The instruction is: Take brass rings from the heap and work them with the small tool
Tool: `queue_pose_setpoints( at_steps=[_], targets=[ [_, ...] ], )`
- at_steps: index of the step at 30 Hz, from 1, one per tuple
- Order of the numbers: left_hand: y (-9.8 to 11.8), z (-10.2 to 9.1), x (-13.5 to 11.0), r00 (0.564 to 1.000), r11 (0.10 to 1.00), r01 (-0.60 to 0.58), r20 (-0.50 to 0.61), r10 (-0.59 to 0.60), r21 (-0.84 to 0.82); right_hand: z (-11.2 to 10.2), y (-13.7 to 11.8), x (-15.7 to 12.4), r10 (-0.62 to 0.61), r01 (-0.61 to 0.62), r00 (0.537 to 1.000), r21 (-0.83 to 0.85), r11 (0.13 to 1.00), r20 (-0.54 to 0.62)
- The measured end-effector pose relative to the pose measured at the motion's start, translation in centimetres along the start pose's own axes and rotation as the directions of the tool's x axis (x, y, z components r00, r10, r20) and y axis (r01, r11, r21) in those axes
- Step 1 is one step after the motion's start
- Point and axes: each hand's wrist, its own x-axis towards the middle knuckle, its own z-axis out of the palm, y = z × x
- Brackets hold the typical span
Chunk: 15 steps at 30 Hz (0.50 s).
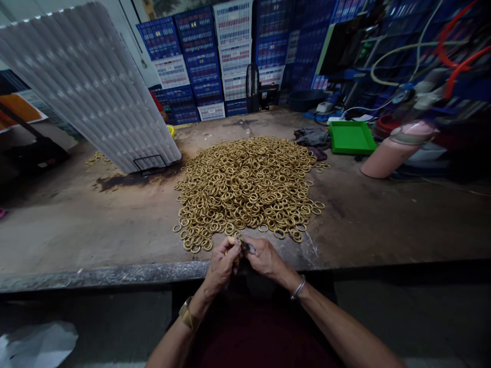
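Both hands meet at the table's front edge, just before a broad heap of brass-coloured rings (245, 184). My left hand (222, 263), with a watch on its wrist, is closed in a pinch on a ring that its fingers mostly hide. Fingers of my right hand (266, 260) are wrapped round a small grey tool (249, 248), whose tip meets the left fingertips. The tool's exact kind is too small to tell. A metal bangle circles the right wrist. Several loose rings lie close beyond the fingertips.
A ridged translucent panel (92, 87) leans in a black wire stand (150, 164) at left. On the right are a green tray (352, 137), a dark cloth (312, 138) and a pink bottle (395, 151). Stacked blue and white crates (233, 56) and a fan (252, 87) stand behind.
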Motion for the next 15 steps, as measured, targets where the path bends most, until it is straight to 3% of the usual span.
queue_pose_setpoints(
  at_steps=[6,10,15],
  targets=[
    [0.2,-0.2,-0.2,1.0,1.0,0.003,-0.006,-0.003,0.016,-0.2,0.0,0.2,0.001,0.005,0.998,-0.095,0.996,0.057],
    [0.9,-0.2,-1.3,0.998,0.993,0.029,0.051,-0.024,-0.114,-0.7,-0.2,0.7,0.066,-0.037,0.992,-0.249,0.968,0.107],
    [2.0,-0.1,-2.1,0.98,0.91,0.154,0.179,-0.091,-0.384,-0.4,0.1,1.6,0.131,-0.131,0.991,-0.418,0.899,-0.028]
  ],
)
